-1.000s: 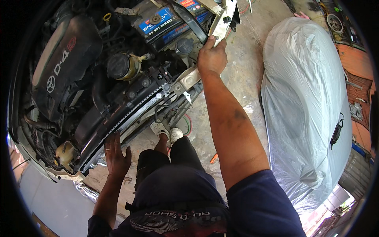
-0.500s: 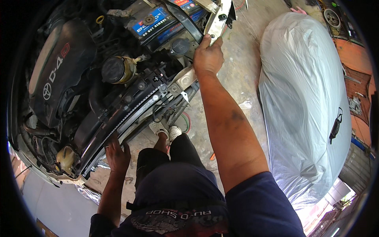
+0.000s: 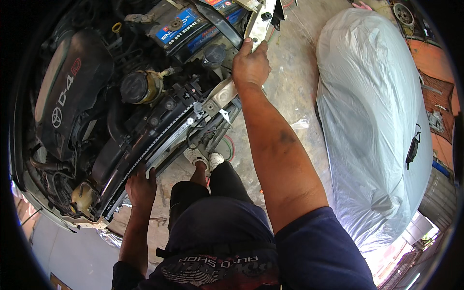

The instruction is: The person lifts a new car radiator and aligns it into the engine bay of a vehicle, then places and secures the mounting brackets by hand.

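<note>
In the opened engine bay a long black-topped radiator runs slantwise, with a silver strip along its front. My left hand is at its near front edge, fingers curled against it and thumb apart; the fingertips are partly hidden. Farther off, my right hand is wrapped round the cream-white radiator support panel, thumb on top. Left of that hand is a round black cap. Beyond it sits the battery, crossed by a black bracket.
A black engine cover and a dark-capped reservoir fill the bay's left. A yellowish tank sits at its near corner. To my right, a large shape lies under a silver cover. A red-green hose lies by my white clogs.
The view has shifted slightly, so the bay and my right hand appear a little farther left. Both hands keep their places on the car parts.
</note>
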Motion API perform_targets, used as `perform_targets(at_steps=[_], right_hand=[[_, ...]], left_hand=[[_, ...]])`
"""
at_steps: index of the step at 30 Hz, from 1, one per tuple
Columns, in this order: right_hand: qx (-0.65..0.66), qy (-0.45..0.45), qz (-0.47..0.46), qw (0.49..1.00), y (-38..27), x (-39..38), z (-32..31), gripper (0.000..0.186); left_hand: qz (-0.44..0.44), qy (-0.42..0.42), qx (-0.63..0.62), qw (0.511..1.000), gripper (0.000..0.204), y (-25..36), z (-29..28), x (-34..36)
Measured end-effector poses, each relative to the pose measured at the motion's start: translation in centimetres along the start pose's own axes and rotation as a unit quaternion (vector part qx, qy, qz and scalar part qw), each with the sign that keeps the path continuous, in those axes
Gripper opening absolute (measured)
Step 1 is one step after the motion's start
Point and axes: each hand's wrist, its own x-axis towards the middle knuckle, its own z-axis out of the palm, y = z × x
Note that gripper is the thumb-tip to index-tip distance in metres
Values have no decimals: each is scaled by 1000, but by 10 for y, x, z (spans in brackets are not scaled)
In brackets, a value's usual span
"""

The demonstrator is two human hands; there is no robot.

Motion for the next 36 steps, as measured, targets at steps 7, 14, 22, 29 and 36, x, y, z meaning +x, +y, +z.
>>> perform_targets(at_steps=[7,14,22,29,36], right_hand=[[-7,4,2,1000,1,1,1,47],[-15,-6,12,1000,-1,0,0,48],[-23,-3,9,1000,3,3,4,56],[-27,15,-2,1000,6,3,7,60],[-33,28,-10,999,8,3,9,61]], left_hand=[[-14,-51,-62,997,37,-3,2,5],[45,-40,-85,995,42,-8,-2,12],[50,-76,-96,991,50,-12,-8,15],[29,-71,-104,992,49,-15,1,14],[-11,-87,-116,989,50,-16,8,12]])
